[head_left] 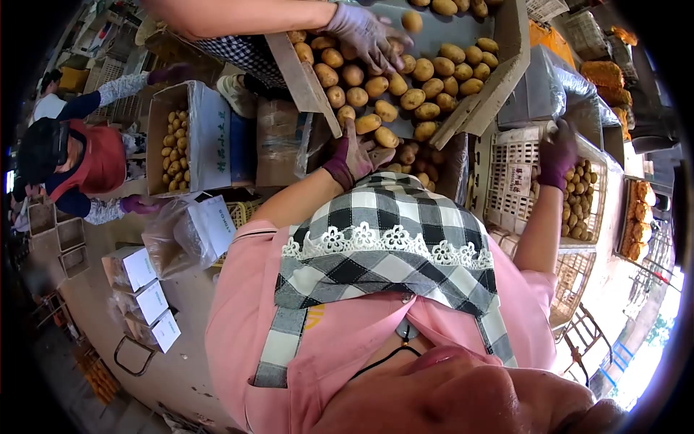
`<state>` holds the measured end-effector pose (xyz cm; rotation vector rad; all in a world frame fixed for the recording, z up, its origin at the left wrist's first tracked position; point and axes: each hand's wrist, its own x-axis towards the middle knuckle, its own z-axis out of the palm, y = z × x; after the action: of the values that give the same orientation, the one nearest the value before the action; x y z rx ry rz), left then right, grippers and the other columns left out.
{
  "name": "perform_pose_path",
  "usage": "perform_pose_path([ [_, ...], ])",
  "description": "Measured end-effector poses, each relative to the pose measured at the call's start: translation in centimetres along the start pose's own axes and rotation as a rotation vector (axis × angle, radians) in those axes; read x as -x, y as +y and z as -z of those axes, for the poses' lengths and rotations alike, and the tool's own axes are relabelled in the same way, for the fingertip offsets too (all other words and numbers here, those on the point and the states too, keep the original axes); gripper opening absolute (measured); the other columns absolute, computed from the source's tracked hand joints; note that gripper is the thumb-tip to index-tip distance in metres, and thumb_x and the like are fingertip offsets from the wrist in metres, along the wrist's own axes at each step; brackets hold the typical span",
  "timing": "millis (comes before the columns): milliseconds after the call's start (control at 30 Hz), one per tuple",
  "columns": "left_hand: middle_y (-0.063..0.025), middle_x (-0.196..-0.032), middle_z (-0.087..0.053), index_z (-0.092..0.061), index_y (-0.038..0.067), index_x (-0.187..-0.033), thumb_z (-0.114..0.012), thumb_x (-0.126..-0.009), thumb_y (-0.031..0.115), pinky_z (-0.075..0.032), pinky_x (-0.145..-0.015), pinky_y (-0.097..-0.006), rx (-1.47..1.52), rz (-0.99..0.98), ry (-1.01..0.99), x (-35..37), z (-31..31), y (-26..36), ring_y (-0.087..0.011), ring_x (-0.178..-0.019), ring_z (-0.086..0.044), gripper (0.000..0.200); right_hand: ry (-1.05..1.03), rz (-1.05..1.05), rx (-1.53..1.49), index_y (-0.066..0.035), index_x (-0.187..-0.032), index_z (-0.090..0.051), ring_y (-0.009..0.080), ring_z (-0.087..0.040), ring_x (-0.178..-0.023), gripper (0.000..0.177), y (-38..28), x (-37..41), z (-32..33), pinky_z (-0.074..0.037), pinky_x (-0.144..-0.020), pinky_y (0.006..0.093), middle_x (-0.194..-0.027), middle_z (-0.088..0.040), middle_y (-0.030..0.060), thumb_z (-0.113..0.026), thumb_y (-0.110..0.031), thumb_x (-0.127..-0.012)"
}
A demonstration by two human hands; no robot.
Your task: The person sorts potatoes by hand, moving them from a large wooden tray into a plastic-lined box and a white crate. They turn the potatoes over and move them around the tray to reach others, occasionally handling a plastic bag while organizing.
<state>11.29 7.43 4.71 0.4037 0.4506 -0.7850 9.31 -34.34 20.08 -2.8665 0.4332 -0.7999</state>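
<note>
My left hand [356, 153], in a purple and grey glove, is at the lower lip of a wooden sorting tray [473, 119]. Its fingers are apart, and the thumb reaches a potato [346, 114] at the lip. Potatoes [428, 87] lie across the tray's grey bed. Below the lip, more potatoes [408, 155] sit in a container partly hidden by my hand and apron. My right hand [558, 153], in a purple glove, is over a white plastic basket [510, 206] beside a heap of potatoes [578, 199]. Its fingers look extended, with nothing visible in them.
Another person's gloved hand [367, 35] rests among the tray's potatoes. At left, a person in a red apron [100, 159] is near a cardboard box [210, 137] of potatoes. Small white-topped boxes [139, 267] stand on the floor. A plastic-lined box [531, 90] stands beyond my right hand.
</note>
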Motion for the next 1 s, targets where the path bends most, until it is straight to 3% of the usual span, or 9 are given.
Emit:
perform_pose_path([
  [33,-0.0199,-0.136,-0.034,-0.026,0.013,-0.138,-0.048,-0.071,0.077,-0.046,-0.091,-0.0507,-0.014,-0.005,-0.007,0.3,-0.5,0.0,-0.0383,-0.119,-0.044,0.095,-0.112,-0.102,0.608,-0.009,-0.109,-0.061,0.0271,-0.058,-0.103,0.037,2.8,-0.3,2.5,-0.048,-0.086,0.0379,-0.113,-0.058,0.0143,-0.065,-0.020,-0.074],
  [67,-0.0201,-0.136,-0.035,-0.026,0.013,-0.138,-0.048,-0.070,0.078,-0.046,-0.091,-0.0507,-0.027,-0.012,-0.013,0.4,-0.8,0.1,-0.0383,-0.119,-0.044,0.096,-0.127,-0.413,0.420,-0.008,-0.109,-0.061,0.0285,-0.053,-0.110,0.045,6.9,-0.8,2.6,-0.043,-0.094,0.0403,-0.115,-0.058,0.0133,-0.064,-0.037,-0.074],
  [200,-0.0188,-0.137,-0.034,-0.028,0.013,-0.138,-0.048,-0.070,0.078,-0.045,-0.092,-0.0503,-0.008,-0.006,-0.050,0.4,-0.4,0.1,-0.0365,-0.120,-0.043,0.096,0.188,0.253,-0.303,-0.006,-0.105,-0.060,0.0259,-0.057,-0.103,0.029,-6.7,-0.4,0.8,-0.046,-0.090,0.0352,-0.110,-0.061,0.0125,-0.064,-0.013,-0.077],
  [300,-0.0171,-0.136,-0.034,-0.028,0.012,-0.137,-0.048,-0.072,0.076,-0.045,-0.093,-0.0493,-0.008,-0.008,0.014,1.0,-0.7,0.1,-0.0358,-0.120,-0.042,0.094,-0.161,0.588,-0.674,-0.007,-0.104,-0.061,0.0268,-0.059,-0.104,0.030,-19.9,0.4,-4.7,-0.046,-0.091,0.0350,-0.104,-0.064,0.0118,-0.065,-0.007,-0.074],
  [467,-0.0132,-0.132,-0.036,-0.027,0.010,-0.137,-0.042,-0.076,0.076,-0.039,-0.098,-0.0463,-0.150,-0.111,0.200,2.9,-1.3,-0.4,-0.0289,-0.118,-0.042,0.091,-0.497,1.035,-0.109,-0.019,-0.131,-0.043,0.0294,-0.029,-0.133,0.053,-31.3,5.7,-13.8,-0.027,-0.103,0.0521,-0.141,-0.036,0.0111,-0.054,-0.037,-0.082],
  [633,-0.0114,-0.133,-0.035,-0.027,0.016,-0.136,-0.054,-0.080,0.064,-0.042,-0.095,-0.0459,-0.256,-0.168,0.096,3.1,1.4,0.2,-0.0292,-0.113,-0.043,0.078,-0.667,1.196,-0.227,-0.013,-0.105,-0.061,0.0250,-0.041,-0.120,0.038,-26.2,6.1,-11.5,-0.042,-0.091,0.0414,-0.109,-0.058,0.0089,-0.060,-0.036,-0.075],
  [733,-0.0113,-0.137,-0.032,-0.025,0.016,-0.136,-0.055,-0.082,0.059,-0.041,-0.097,-0.0454,-0.258,-0.122,0.215,2.7,2.6,-0.1,-0.0286,-0.115,-0.043,0.075,-1.221,0.481,-0.359,-0.014,-0.115,-0.060,0.0271,-0.060,-0.101,0.040,-21.6,-0.4,-5.0,-0.046,-0.090,0.0372,-0.104,-0.065,0.0114,-0.051,-0.041,-0.087],
  [900,-0.0123,-0.136,-0.036,-0.029,0.009,-0.134,-0.053,-0.086,0.054,-0.046,-0.091,-0.0448,-0.149,-0.096,0.125,2.3,1.3,0.1,-0.0277,-0.098,-0.053,0.070,-0.582,-0.503,-1.059,-0.007,-0.125,-0.045,0.0225,-0.060,-0.087,0.053,-14.9,-9.3,-10.6,-0.050,-0.078,0.0369,-0.098,-0.061,0.0124,-0.062,-0.034,-0.082],
  [1000,-0.0128,-0.135,-0.036,-0.030,0.008,-0.134,-0.051,-0.086,0.056,-0.045,-0.094,-0.0440,-0.068,-0.024,0.148,2.8,-0.5,0.3,-0.0276,-0.107,-0.050,0.070,-0.433,-0.250,-0.071,-0.022,-0.138,-0.030,0.0493,-0.018,-0.129,0.067,-22.6,-5.0,-13.8,-0.023,-0.098,0.0667,-0.148,-0.009,0.0208,-0.053,-0.053,-0.082],
])
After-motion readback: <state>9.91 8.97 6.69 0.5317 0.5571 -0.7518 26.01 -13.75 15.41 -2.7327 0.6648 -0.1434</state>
